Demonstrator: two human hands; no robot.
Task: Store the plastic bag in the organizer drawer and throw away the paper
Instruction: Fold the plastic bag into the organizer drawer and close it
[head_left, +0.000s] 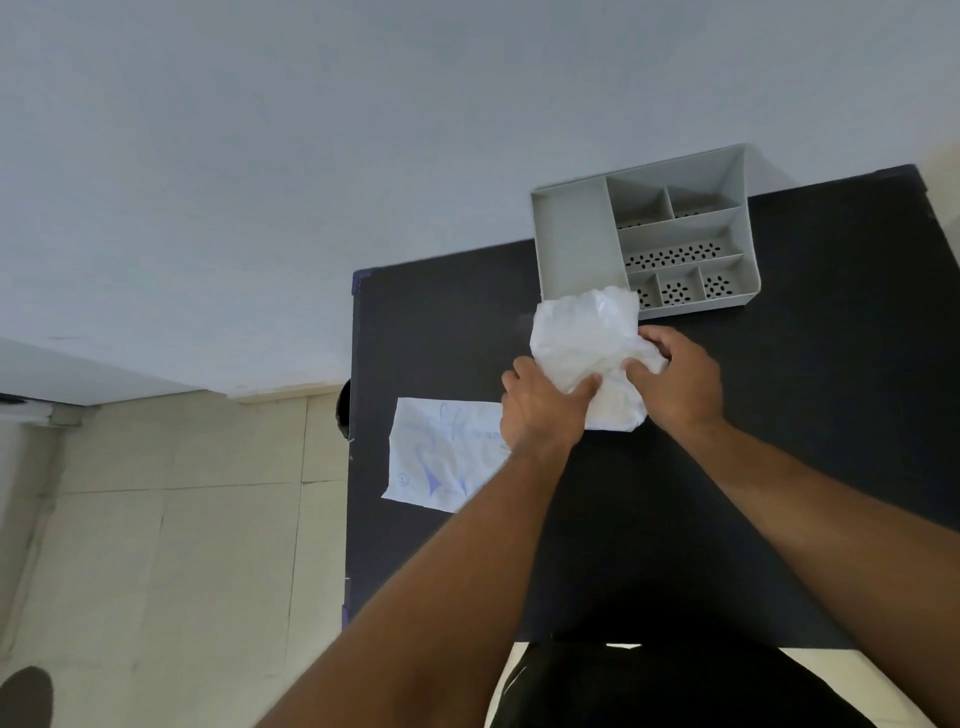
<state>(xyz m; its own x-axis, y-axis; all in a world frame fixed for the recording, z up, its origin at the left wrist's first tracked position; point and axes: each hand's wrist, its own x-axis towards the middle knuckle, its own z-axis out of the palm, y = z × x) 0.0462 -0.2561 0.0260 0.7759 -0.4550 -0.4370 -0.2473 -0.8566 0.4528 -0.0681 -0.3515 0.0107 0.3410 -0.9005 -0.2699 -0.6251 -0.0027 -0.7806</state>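
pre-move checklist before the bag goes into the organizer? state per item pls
1. Both hands on plastic bag: ok, left hand and right hand each have a grip on it.
2. Bag compact enough to stow: not ok, loosely crumpled.
3. Organizer compartments free: ok, none hold anything.
4. Organizer drawer open: cannot tell, no drawer visible.
5. Paper binned: not ok, it lies flat on the black table.
6. Bin located: cannot tell, none in view.
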